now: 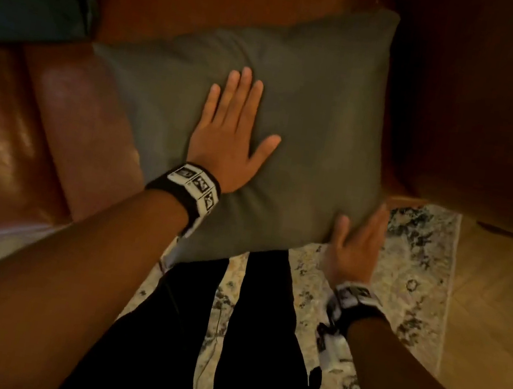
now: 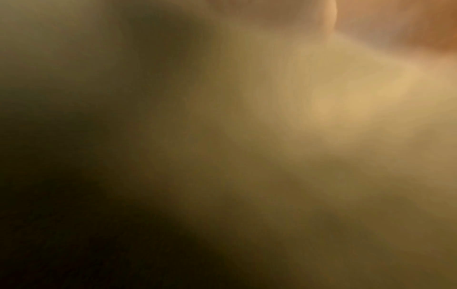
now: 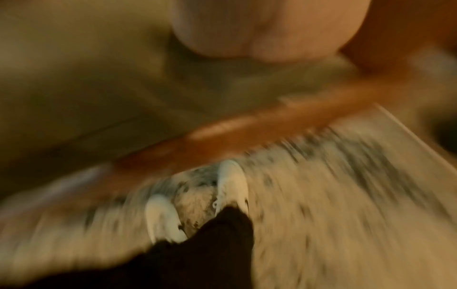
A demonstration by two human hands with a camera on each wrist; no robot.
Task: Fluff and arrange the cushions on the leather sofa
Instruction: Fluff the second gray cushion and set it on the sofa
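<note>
A grey-green cushion (image 1: 292,126) lies on the brown leather sofa (image 1: 60,118), jutting over its front edge; the left hand (image 1: 228,137) presses flat on top, fingers straight; the right hand (image 1: 357,242), fingers straight, touches the cushion's near right corner above the patterned rug (image 1: 416,251).

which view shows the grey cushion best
The head view: the whole grey cushion shows on the leather sofa, left hand flat on it. The right wrist view gives a blurred edge; the left wrist view is only blur.
</note>
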